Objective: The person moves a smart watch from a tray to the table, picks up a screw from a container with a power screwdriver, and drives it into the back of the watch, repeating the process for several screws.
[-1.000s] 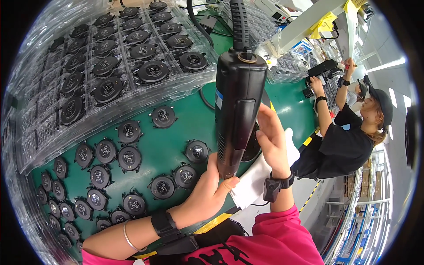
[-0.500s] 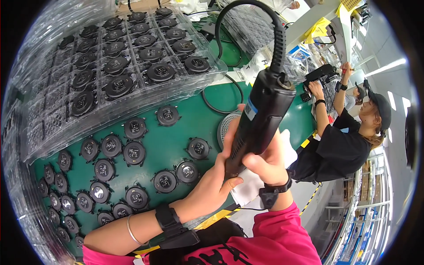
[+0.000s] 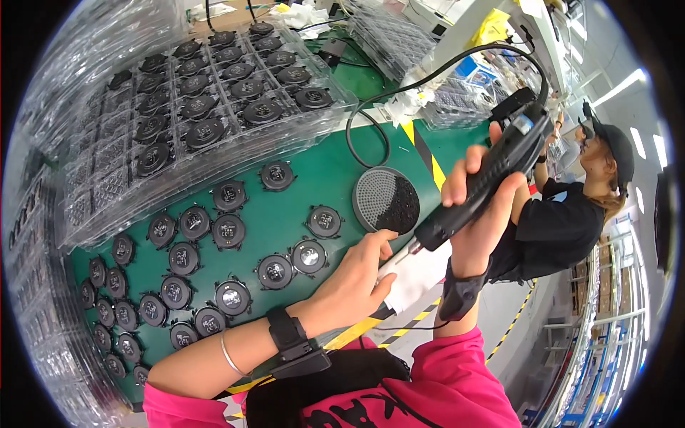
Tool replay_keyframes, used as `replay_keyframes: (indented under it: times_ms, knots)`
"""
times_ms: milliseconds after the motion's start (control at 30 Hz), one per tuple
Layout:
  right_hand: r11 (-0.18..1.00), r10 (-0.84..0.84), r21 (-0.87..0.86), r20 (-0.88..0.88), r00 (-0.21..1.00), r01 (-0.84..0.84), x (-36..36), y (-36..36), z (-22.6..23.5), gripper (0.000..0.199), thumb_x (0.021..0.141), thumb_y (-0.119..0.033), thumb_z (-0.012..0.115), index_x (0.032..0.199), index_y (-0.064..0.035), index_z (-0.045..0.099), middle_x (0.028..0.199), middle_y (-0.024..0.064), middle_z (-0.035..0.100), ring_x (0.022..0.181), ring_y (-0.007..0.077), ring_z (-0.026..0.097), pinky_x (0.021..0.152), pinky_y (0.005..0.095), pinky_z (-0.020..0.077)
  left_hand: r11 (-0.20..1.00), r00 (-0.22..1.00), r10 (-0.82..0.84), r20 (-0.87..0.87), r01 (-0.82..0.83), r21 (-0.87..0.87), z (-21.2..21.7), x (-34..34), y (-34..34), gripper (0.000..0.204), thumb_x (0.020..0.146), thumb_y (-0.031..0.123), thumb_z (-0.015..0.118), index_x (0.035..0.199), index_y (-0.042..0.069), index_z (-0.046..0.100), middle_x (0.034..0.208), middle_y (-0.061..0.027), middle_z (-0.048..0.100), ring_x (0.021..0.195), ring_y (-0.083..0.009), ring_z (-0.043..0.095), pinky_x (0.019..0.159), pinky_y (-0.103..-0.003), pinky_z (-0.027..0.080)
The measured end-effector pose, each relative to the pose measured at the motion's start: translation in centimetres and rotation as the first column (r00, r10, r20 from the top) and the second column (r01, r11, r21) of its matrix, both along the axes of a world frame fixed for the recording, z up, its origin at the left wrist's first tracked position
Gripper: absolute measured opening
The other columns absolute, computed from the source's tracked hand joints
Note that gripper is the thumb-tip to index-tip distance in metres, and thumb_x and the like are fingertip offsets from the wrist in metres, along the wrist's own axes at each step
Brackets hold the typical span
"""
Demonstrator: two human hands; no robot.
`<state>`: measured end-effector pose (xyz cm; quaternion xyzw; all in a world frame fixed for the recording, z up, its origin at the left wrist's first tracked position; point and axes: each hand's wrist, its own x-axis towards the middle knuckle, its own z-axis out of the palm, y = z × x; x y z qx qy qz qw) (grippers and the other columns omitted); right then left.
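Right hand point(image 3: 479, 214) is clenched round the black electric screwdriver point(image 3: 482, 187), tilted, tip down toward the white cloth point(image 3: 417, 282) at the green table point(image 3: 335, 178) edge. Left hand point(image 3: 354, 279) is pinching that tip, beside the round mesh grille point(image 3: 386, 200).

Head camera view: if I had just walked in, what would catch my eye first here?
Probably the long black corded power tool, gripped in the right hand and tilted across the right side, with the left hand at its tip over a white cloth. Next come the many small round black speaker parts scattered on the green table, and the clear plastic tray of them behind. A round perforated black grille lies by the tool.
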<state>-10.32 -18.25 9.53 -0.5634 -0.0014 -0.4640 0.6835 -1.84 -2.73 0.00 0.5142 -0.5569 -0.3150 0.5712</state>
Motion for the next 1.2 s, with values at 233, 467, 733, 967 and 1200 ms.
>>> replay_keyframes:
  times_ms: [233,467,733,967,1200]
  knots:
    - [0.956,-0.291,0.016,0.148,0.945,0.292,3.3,1.3,1.6,0.083,0.092,-0.066,0.047,0.154,-0.0204,0.014,0.103,0.0124,0.050,0.066,0.0185,0.059,0.055,0.0334,0.0530,0.989,0.852,0.145,0.503,-0.114,-0.092,3.5,2.5,1.6,0.052,0.082,0.005,0.064,0.128,-0.004,0.042,0.124,-0.0218,0.047,0.117,-0.0381,0.050,0.100,-0.047,0.041]
    - [0.976,0.109,-0.204,0.186,0.976,-0.070,5.4,-0.9,0.2,0.094,0.083,-0.071,0.056,0.149,-0.0191,0.014,0.094,0.0146,0.056,0.059,0.0251,0.061,0.059,0.0410,0.0557,0.974,0.701,0.140,0.699,-0.226,0.031,2.6,6.6,2.6,0.050,0.076,0.004,0.065,0.124,-0.003,0.050,0.136,-0.0225,0.046,0.128,-0.0402,0.043,0.106,-0.047,0.038]
    - [0.992,-0.016,-0.128,-0.020,1.000,0.014,4.0,-0.8,-2.7,0.090,0.078,-0.076,0.060,0.134,-0.0128,0.030,0.074,0.0088,0.055,0.047,0.0219,0.058,0.045,0.0354,0.0520,0.971,0.662,0.059,0.747,-0.213,0.112,1.9,6.3,2.4,0.054,0.074,0.006,0.065,0.126,0.000,0.053,0.141,-0.0186,0.045,0.124,-0.0367,0.047,0.099,-0.045,0.042]
    - [0.978,0.058,-0.197,-0.030,0.998,-0.063,4.5,-1.6,-3.4,0.083,0.078,-0.074,0.063,0.123,-0.0101,0.035,0.073,0.0076,0.055,0.047,0.0221,0.058,0.045,0.0369,0.0534,0.970,0.598,0.083,0.797,-0.231,0.072,1.4,5.9,2.1,0.046,0.073,0.008,0.066,0.119,0.007,0.060,0.132,-0.0134,0.054,0.113,-0.0287,0.054,0.090,-0.040,0.043]
    - [0.934,0.130,-0.317,-0.124,0.984,-0.163,4.9,-2.0,-3.4,0.082,0.079,-0.069,0.066,0.125,-0.0088,0.034,0.078,0.0082,0.055,0.052,0.0223,0.059,0.048,0.0368,0.0539,0.990,0.658,0.137,0.740,-0.103,-0.092,3.0,6.5,2.6,0.030,0.082,0.012,0.061,0.111,0.007,0.065,0.120,-0.0103,0.061,0.104,-0.0245,0.059,0.084,-0.035,0.048]
